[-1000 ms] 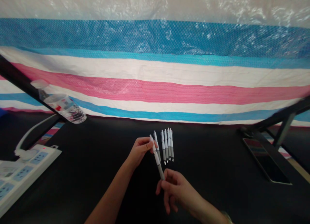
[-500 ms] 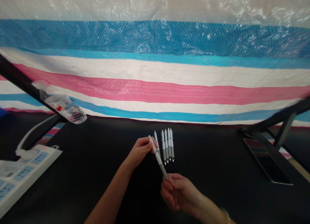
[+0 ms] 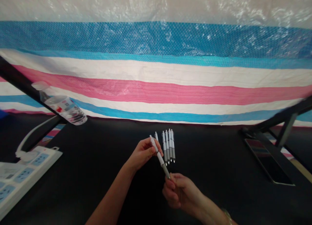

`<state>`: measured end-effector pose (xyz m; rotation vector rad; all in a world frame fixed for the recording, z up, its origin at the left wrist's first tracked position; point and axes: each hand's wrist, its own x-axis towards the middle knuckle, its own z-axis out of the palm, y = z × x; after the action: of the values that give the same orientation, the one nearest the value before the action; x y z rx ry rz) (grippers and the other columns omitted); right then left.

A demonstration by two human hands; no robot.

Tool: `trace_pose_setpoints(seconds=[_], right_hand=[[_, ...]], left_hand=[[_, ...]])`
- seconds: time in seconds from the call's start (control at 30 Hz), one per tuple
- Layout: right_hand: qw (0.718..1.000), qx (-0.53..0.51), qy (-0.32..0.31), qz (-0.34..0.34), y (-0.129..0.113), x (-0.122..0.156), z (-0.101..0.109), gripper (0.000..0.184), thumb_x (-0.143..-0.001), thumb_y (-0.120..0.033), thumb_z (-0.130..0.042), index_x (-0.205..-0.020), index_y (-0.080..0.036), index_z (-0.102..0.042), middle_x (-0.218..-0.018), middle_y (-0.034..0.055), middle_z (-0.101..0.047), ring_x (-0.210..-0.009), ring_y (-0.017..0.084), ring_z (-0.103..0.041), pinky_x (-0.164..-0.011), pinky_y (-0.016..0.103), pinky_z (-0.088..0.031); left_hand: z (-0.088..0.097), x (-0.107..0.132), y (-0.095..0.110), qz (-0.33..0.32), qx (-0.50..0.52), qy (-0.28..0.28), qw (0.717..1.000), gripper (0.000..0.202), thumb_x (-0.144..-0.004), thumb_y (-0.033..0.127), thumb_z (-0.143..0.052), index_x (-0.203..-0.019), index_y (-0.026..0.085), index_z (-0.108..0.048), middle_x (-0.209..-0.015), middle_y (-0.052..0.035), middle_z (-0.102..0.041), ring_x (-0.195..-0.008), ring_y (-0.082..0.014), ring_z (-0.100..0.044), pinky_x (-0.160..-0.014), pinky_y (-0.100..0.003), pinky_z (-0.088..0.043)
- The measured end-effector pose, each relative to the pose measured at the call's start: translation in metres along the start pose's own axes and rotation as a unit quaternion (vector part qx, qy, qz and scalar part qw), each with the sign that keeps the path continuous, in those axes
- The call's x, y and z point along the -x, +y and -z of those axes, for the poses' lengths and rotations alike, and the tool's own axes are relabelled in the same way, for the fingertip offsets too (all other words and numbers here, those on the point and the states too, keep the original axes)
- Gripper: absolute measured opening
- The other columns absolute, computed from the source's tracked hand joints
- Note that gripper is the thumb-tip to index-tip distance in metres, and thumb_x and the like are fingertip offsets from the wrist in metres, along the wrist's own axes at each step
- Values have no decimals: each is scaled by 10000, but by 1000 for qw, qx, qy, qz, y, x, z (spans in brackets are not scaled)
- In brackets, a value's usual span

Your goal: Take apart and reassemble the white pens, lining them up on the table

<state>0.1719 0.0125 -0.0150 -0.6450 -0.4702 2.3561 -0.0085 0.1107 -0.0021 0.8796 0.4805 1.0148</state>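
Fig.: woven striped tarpaulin (image 3: 156,88) hung as backdrop, bands of blue, white, pink; crinkled translucent plastic sheeting (image 3: 156,6) seen above. Black tabletop (image 3: 97,147) shown foreground; dark metal frame bar (image 3: 19,79) slanted at left.

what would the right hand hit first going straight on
Likely the grey grip end of the pen in the left hand, right at the right hand's fingertips; depth is unclear, so they may already touch.

the left forearm (image 3: 110,194) rises from the near edge of the desk to the left hand (image 3: 142,153), its fingers (image 3: 148,147) curled and thumb on top. the right forearm (image 3: 209,210) comes in from the near right corner; the right hand (image 3: 179,192) sits lower, well apart, its fingers (image 3: 174,182) bent and pinching toward the thumb.
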Motion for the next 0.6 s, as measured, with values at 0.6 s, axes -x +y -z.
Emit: trace_pose_setpoints(seconds=[0.6], right_hand=[[983,155,95,-34,-7,3,-5,322,-744,-389,-673,-877,-98,-710,-664,56,-658,-485,100,-509,-391,182,-315]], left_hand=[[-7,-6,-1,-44,-77,174,981,481,-761,313,-825,-1123,238,-517,-762,10,-714,-654,-139,-655,-628,-253,-556]])
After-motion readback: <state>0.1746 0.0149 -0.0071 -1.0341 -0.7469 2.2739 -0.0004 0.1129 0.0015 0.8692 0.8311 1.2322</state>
